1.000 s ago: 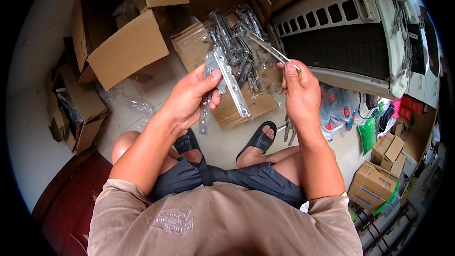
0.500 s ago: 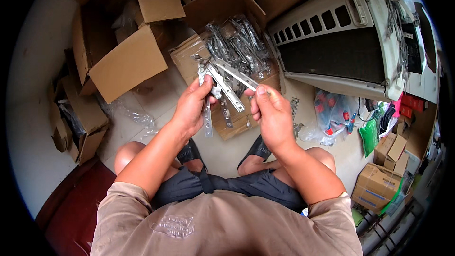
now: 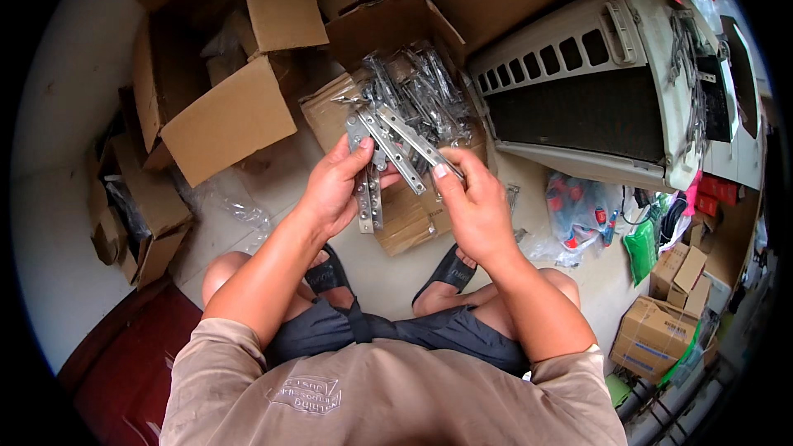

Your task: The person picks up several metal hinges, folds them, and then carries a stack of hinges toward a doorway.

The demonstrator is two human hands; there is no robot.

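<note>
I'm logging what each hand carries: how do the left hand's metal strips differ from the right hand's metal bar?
The metal strips are several, while the metal bar looks single. The left hand holds the strips partway along, some ends hanging below it; the right hand pinches the bar near its lower end. Both are narrow, silvery and dotted with holes.

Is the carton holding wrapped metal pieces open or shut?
Open: wrapped metal pieces show inside the carton, with no flap covering them.
</note>
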